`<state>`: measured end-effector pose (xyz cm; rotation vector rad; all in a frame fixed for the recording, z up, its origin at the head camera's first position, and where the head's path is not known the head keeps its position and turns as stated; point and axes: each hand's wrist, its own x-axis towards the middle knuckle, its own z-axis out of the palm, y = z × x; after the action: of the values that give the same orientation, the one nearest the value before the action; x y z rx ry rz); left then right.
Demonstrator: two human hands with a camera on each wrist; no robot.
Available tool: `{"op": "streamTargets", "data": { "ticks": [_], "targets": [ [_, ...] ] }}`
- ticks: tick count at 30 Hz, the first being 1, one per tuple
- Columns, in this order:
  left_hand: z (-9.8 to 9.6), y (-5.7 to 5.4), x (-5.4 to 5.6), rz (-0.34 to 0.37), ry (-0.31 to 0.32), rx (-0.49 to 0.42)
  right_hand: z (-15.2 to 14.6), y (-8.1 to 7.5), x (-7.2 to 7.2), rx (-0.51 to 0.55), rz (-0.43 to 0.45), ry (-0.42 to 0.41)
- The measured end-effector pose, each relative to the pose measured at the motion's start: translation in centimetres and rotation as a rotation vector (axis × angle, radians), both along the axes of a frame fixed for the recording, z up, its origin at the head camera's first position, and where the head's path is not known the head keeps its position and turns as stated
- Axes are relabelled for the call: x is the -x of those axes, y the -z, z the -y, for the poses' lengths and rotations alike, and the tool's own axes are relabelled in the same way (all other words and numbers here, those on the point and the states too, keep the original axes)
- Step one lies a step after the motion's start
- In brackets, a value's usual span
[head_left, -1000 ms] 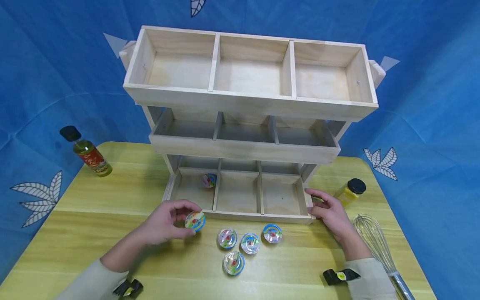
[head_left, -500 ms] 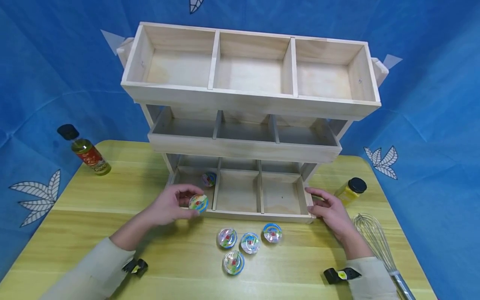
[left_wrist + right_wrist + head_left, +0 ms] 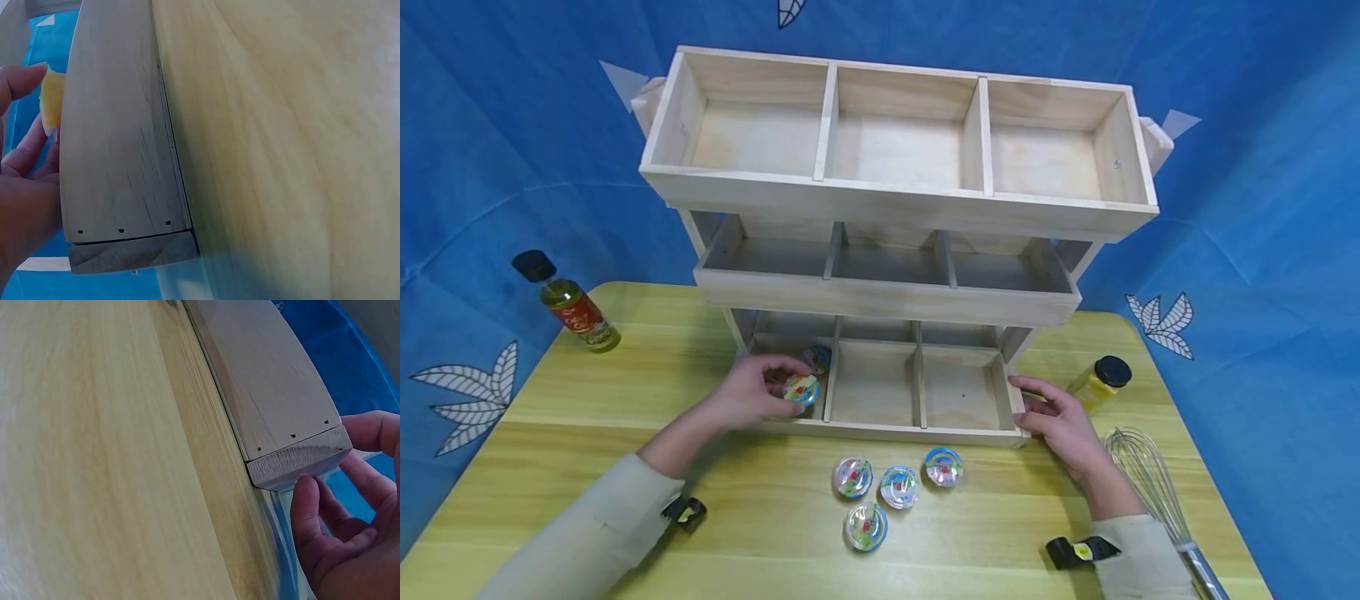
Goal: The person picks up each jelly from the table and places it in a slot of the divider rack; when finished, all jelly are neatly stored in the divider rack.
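Note:
In the head view my left hand pinches a small jelly cup with a printed lid by its edge. It is over the left compartment of the bottom tier of a pale wooden rack. Another jelly cup lies at the back of that compartment. In the left wrist view the held cup shows yellow between thumb and fingers, partly hidden by the tray's front board. My right hand holds the right end of the bottom tier, thumb and fingers at its corner in the right wrist view.
Several jelly cups lie on the wooden table before the rack. At right stand a yellow jar with a black lid and a lying whisk. An oil bottle stands at left. Blue cloth hangs behind.
My left hand has carried the jelly cup from in front of the rack up and slightly right, over the bottom left compartment. My right hand has stayed at the rack's end.

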<state>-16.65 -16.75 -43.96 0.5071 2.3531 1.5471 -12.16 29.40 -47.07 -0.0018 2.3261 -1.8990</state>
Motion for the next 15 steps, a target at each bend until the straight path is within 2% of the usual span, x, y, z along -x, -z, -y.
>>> {"op": "streamTargets", "data": {
  "ticks": [7,15],
  "targets": [
    [-0.31,0.22,0.35,0.002,-0.024,0.053,0.09,0.01,0.01,-0.012,-0.007,0.008],
    [-0.5,0.65,0.51,0.014,-0.021,0.078,0.1,-0.06,0.03,-0.019,-0.008,0.01]
  ]
}}
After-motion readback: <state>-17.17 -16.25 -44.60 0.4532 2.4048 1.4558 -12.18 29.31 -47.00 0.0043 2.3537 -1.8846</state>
